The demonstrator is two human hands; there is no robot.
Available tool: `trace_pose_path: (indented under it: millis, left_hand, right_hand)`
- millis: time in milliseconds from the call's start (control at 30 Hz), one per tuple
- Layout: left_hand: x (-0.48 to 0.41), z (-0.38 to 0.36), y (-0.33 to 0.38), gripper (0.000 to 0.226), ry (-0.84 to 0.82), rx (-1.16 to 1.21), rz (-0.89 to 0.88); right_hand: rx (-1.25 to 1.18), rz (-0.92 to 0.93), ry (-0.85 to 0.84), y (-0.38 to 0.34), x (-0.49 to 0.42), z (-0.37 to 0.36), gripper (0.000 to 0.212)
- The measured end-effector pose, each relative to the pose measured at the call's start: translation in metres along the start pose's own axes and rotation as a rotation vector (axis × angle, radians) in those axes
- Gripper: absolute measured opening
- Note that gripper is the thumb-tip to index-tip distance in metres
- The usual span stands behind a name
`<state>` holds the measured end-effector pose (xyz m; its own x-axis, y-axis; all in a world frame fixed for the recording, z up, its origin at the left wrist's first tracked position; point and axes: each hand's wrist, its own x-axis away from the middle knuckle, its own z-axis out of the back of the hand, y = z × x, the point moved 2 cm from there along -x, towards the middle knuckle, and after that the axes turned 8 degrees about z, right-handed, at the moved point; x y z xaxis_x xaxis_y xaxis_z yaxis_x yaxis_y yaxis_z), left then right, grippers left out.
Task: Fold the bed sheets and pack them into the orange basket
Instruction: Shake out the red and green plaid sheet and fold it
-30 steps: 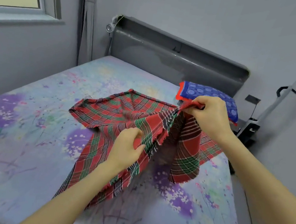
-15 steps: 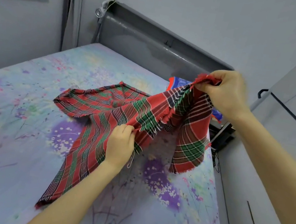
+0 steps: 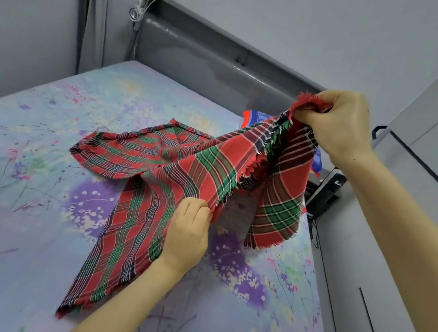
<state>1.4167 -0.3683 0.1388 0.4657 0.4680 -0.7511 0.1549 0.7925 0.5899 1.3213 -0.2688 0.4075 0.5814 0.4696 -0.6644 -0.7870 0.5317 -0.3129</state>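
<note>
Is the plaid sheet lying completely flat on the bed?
No, the right hand holds one end of the plaid sheet above the bed, and the left hand pinches another edge.

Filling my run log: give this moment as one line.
left hand grips plaid sheet; right hand holds corner raised; rest on bed

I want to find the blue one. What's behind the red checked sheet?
A blue patterned cloth with a red edge peeks out behind the red checked sheet where the right hand holds it up. Most of it is covered, so its shape is hidden.
</note>
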Motion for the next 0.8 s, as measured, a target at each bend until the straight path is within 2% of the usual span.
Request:
trace_pose_path:
  millis: [100,233,367,500,600,700,800]
  left_hand:
    - [0.003,-0.009,0.010,0.005,0.027,0.011,0.009]
    - [0.002,-0.015,0.009,0.020,0.017,0.049,0.113]
    - [-0.002,-0.017,-0.010,0.021,-0.002,0.062,0.384]
    - [0.005,-0.010,-0.049,0.043,-0.127,0.014,0.583]
    - [0.014,0.002,-0.075,0.038,-0.205,0.001,0.748]
    - [0.001,0.024,-0.097,0.038,-0.142,0.034,0.922]
    - [-0.043,0.058,-0.108,0.049,-0.084,0.058,0.931]
  right_hand:
    - [0.004,-0.009,0.021,-0.002,-0.002,0.000,0.019]
    - [0.014,-0.035,0.038,-0.004,-0.005,0.005,0.024]
    - [0.025,-0.022,0.059,-0.006,-0.002,0.013,0.023]
    - [0.021,-0.046,0.103,0.005,-0.001,0.031,0.019]
    - [0.022,-0.068,0.137,0.014,0.003,0.041,0.019]
    - [0.069,-0.077,0.100,0.025,0.017,0.041,0.016]
    - [0.062,-0.125,0.103,0.044,0.034,0.033,0.019]
